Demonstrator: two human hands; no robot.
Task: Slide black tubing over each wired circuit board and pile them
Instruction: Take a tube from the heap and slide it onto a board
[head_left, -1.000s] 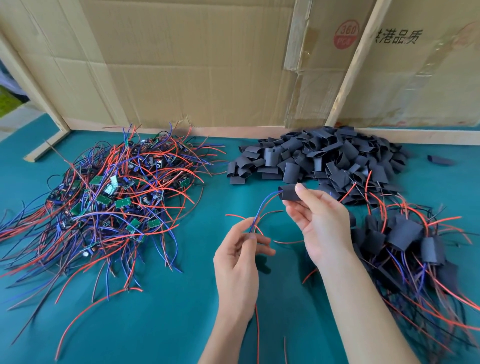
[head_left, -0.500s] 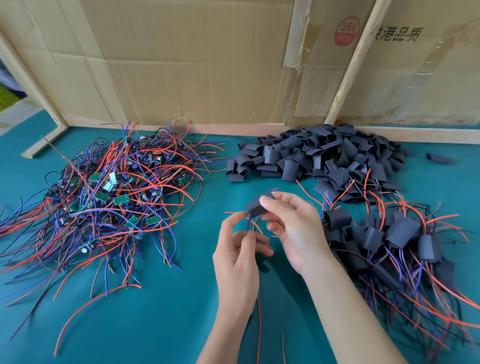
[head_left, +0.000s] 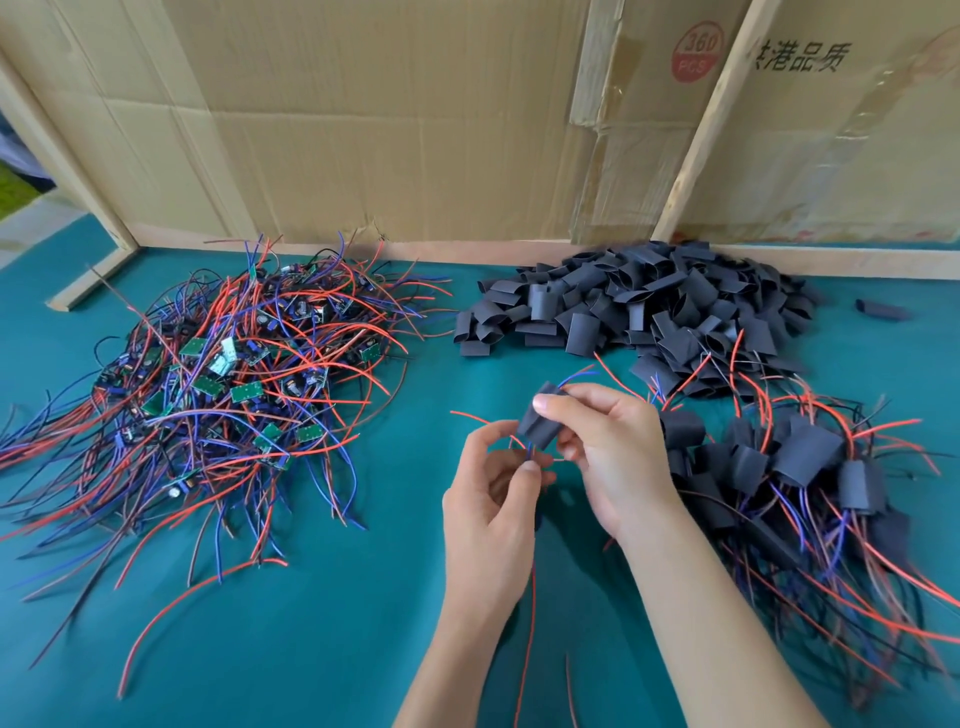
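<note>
1. Tubing sleeve (head_left: 540, 422), a short flattened black piece, sits pinched in the right hand (head_left: 608, 452), thumb and forefinger clamped on its sides above the middle of the teal desk (head_left: 322, 634).
2. The left hand (head_left: 493, 499) pinches the red and blue wires (head_left: 527, 449) just below the sleeve; whatever board hangs on them is hidden behind the fingers, so I cannot tell how far it has gone in.
3. Red and blue wire ends poke out of the sleeve's far mouth, so to my eye the wires are threaded and the board must follow.
4. To do this well, I would keep the wires taut and bunched, squeeze the sleeve's edges so its flat mouth opens to an oval, and draw it straight along the wires rather than at an angle, lest a board corner catch.
5. The unsleeved boards (head_left: 208, 384) lie in a tangle at left: small green rectangles with springy, glossy red, blue and dark leads.
6. The spare tubing pile (head_left: 649, 306) sits at the back: matte, soft-looking, creased flat.
7. The finished pile (head_left: 800, 467) lies just beside the right hand, sleeves puffed round their boards, wires trailing.
</note>
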